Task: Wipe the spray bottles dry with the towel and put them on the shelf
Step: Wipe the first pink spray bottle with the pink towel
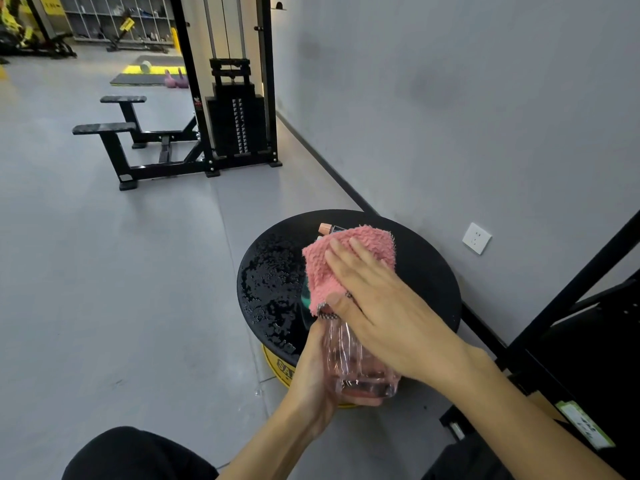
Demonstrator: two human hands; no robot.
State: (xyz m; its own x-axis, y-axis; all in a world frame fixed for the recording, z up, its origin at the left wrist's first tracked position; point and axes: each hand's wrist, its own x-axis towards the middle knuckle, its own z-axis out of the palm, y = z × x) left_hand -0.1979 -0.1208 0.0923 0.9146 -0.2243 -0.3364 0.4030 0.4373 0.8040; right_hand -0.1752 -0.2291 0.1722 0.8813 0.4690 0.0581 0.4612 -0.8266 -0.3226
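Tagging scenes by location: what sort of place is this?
Most likely a gym: a weight stack machine by the wall, a padded bench beside it, pink kettlebells on a mat farther back.

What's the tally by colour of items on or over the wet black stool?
Pink: 2 (towel, clear pink spray bottle)
Teal: 1 (teal item, mostly hidden behind the towel)
Total: 3
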